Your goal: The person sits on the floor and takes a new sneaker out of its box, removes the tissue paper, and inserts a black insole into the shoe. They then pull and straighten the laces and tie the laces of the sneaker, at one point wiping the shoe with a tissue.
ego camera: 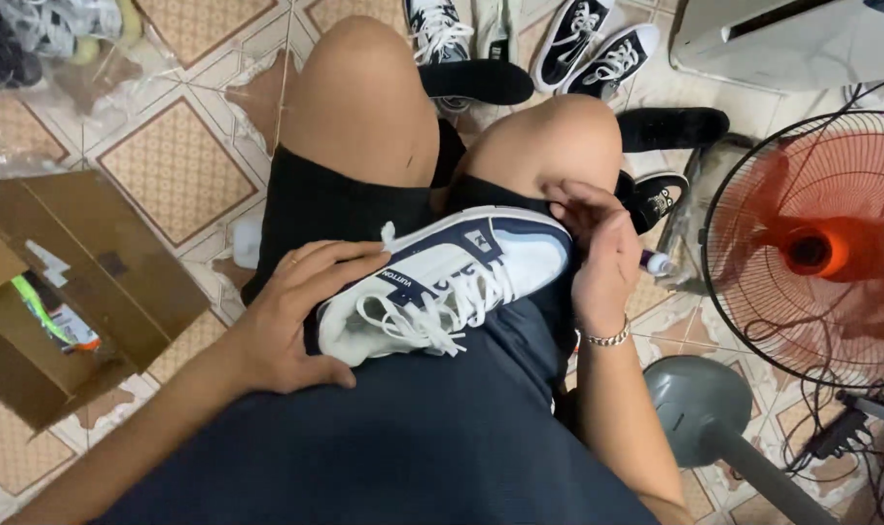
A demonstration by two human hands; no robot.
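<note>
A white and navy sneaker [461, 282] with loose white laces lies across my lap, toe pointing right. My left hand [291, 316] grips its heel end, fingers curled over the collar. My right hand [602, 258] rests against the toe and sole, fingers bent, with a small pen-like item [656, 262] poking out beside it; a silver bracelet is on that wrist. I sit with bare knees raised, wearing black shorts.
An open cardboard box [121, 292] sits on the tiled floor at left. A standing fan with an orange blade [812, 248] and grey base [700, 403] is at right. Several black and white sneakers [598, 49] lie beyond my knees.
</note>
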